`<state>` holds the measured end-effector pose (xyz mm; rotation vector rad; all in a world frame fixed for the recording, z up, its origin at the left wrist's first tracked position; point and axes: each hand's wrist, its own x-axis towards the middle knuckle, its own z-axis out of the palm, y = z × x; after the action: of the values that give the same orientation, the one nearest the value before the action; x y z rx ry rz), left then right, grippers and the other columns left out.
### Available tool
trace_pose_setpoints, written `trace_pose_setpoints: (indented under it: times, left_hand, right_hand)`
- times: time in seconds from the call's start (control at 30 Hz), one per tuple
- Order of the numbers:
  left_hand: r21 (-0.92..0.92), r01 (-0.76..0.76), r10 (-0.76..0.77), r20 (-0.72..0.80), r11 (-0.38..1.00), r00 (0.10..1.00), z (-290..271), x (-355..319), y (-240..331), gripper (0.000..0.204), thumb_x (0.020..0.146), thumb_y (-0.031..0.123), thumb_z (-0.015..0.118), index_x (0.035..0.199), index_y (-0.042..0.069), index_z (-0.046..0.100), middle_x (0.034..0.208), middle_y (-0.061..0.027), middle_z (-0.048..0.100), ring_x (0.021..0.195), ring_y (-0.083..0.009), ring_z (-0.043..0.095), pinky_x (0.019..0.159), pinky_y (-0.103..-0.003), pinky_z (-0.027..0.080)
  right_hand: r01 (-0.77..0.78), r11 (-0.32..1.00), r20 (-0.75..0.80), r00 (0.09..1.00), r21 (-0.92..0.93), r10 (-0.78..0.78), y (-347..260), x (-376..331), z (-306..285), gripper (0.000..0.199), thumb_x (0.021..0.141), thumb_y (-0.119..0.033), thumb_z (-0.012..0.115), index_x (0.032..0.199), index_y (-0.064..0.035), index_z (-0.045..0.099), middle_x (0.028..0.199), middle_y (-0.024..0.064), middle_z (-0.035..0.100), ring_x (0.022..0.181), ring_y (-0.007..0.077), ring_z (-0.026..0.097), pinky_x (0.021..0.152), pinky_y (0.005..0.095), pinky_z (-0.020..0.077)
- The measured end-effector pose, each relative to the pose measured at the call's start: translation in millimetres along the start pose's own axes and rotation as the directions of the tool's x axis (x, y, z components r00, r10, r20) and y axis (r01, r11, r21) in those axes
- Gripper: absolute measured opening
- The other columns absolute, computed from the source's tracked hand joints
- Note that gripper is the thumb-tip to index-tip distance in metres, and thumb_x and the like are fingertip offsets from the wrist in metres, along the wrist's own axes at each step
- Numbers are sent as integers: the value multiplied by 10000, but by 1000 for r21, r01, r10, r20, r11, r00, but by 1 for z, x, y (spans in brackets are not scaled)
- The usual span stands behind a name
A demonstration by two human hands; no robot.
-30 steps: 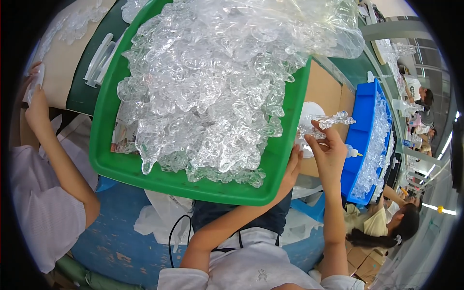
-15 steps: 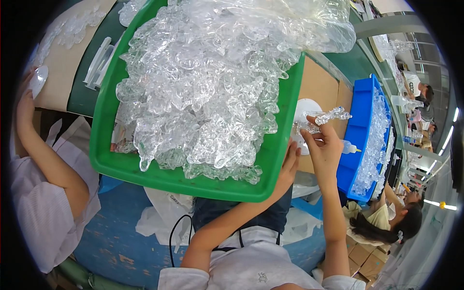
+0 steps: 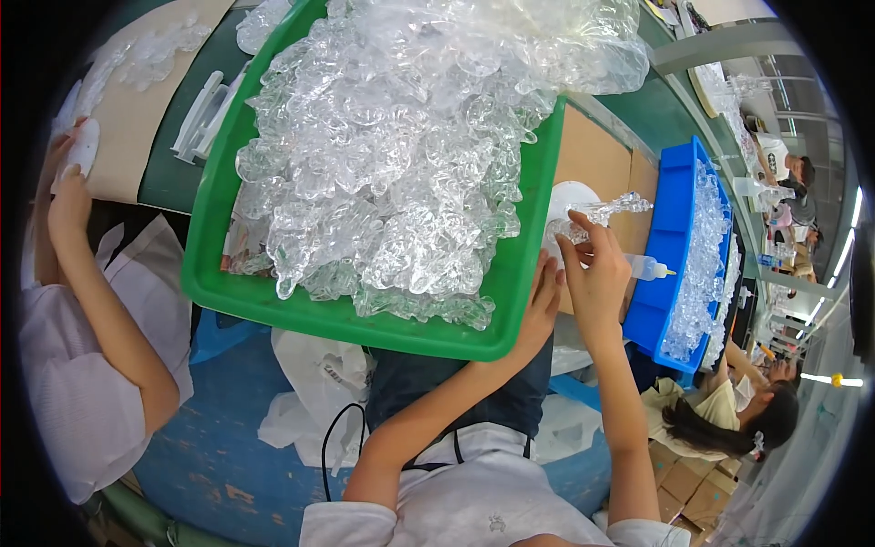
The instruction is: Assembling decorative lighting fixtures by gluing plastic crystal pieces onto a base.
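Beside green plastic tray [image 3: 273, 301]: right hand [image 3: 597, 278] pinching clear moulded plastic piece [image 3: 602, 214], unchanged from earlier; left hand [image 3: 542, 305] open-flat against tray edge; work ongoing.

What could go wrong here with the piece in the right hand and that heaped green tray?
The clear plastic pieces are heaped above the green tray rim, so a nudge from the left hand at its edge might spill some. The right hand pinches a clear piece by one end; it may slip.

We see a long green-topped desk [image 3: 173, 178] with brown cardboard sheets [image 3: 583, 155] on it, a worn blue-painted floor [image 3: 219, 456] below, and bright ceiling strip lights [image 3: 825, 378] at far right.
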<state>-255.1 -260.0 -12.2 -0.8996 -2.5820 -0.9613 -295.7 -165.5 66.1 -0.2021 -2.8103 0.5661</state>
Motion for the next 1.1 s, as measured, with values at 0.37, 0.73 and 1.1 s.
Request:
trace_pose_setpoints:
  times: [0.37, 0.73, 1.1]
  left_hand:
    - [-191, 42, -41, 6, 981, 999, -2, 20, -6, 488, 752, 243, 687, 1196, 81, 568, 1406, -269, 324, 1351, -402, 257, 1057, -579, 219]
    - [-41, -65, 71, 166, 997, 984, -20, 24, -6, 471, 778, 329, 684, 1145, 49, 588, 1418, -303, 285, 1340, -407, 267, 1069, -577, 210]
    - [69, -27, 11, 219, 997, 976, -19, 27, -1, 401, 859, 314, 607, 1144, 31, 604, 1437, -292, 265, 1357, -396, 244, 1068, -607, 165]
  right_hand:
    - [-62, 994, -37, 997, 89, 65, 16, 3, 4, 284, 793, -92, 688, 1053, -6, 612, 928, 159, 663, 682, 216, 662, 608, 317, 526]
    - [-181, 978, -247, 957, -102, 151, 78, -14, -172, 171, 790, -47, 639, 953, -79, 681, 919, 63, 682, 699, 129, 628, 549, 238, 468]
    - [-246, 911, -66, 969, -332, 238, 207, 0, -172, 229, 775, -150, 675, 998, -112, 635, 884, 92, 618, 726, 234, 614, 682, 339, 493]
